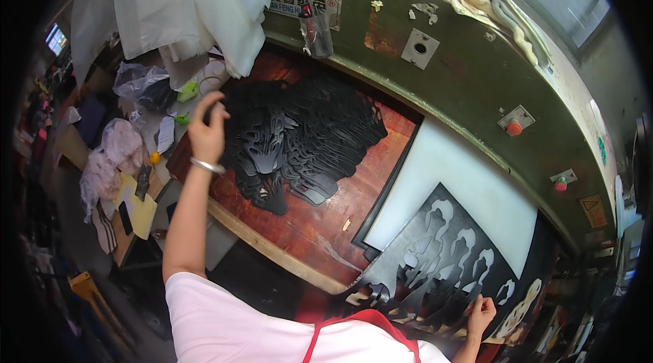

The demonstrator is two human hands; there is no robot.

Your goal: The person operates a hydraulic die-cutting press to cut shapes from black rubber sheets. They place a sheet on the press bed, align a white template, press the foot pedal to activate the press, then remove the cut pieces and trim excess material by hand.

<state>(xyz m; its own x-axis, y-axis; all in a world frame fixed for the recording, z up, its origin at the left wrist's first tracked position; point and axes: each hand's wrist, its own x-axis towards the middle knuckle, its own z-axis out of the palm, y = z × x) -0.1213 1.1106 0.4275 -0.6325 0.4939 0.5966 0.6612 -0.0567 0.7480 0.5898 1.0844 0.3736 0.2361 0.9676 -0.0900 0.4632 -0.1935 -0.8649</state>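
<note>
My left hand (pixel 207 128) is raised at the left edge of a pile of black cut pieces (pixel 326 139). Its fingers are bent and apart, and I see nothing held in them. The pieces are thin, flat and full of slots, heaped in overlapping rows on a reddish-brown wooden board (pixel 367 179). At the lower right, my right hand (pixel 481 315) has its fingers closed at the near edge of a black sheet (pixel 425 237) with rows of cut-out holes. This sheet lies partly over a white cutting board (pixel 469 166) and sags toward me.
Behind the boards runs a green machine beam (pixel 381 23) with red buttons (pixel 513 128) and a clear holder (pixel 316 37). White plastic sheets (pixel 190 9) hang at the upper left. A cluttered side table with plastic bags (pixel 122 149) stands left. A pale cut piece (pixel 520 308) lies right of my right hand.
</note>
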